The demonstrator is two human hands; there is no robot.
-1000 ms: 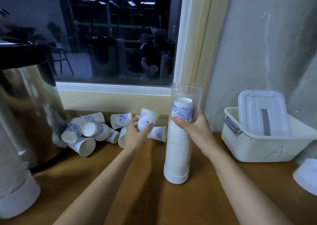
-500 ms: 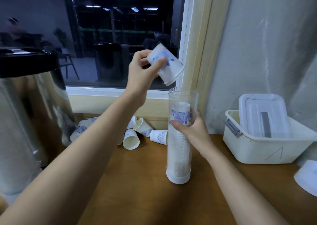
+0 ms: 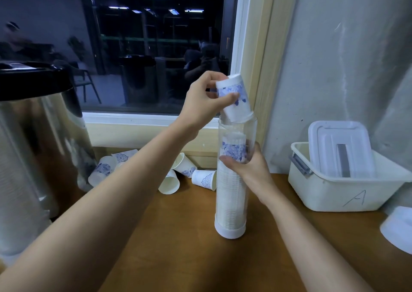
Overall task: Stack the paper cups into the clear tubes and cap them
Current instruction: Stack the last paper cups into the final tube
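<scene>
A clear tube (image 3: 231,193) stands upright on the wooden table on a white base cap, filled most of the way with a stack of white paper cups. My right hand (image 3: 247,169) grips the tube around its upper part. My left hand (image 3: 205,101) pinches an upside-down paper cup with a blue pattern (image 3: 235,101), whose rim sits at the tube's open mouth. Several loose cups (image 3: 204,179) lie on their sides by the wall under the window.
A large steel urn with a black lid (image 3: 38,140) stands at the left. A white plastic bin marked "A" (image 3: 343,193) with a lid inside is at the right. A white cap (image 3: 399,229) lies at the right edge.
My left hand picked a cup from the pile, lifted it above the tube, turned it upside down and lowered it to the tube's mouth. My right hand stayed on the tube.
</scene>
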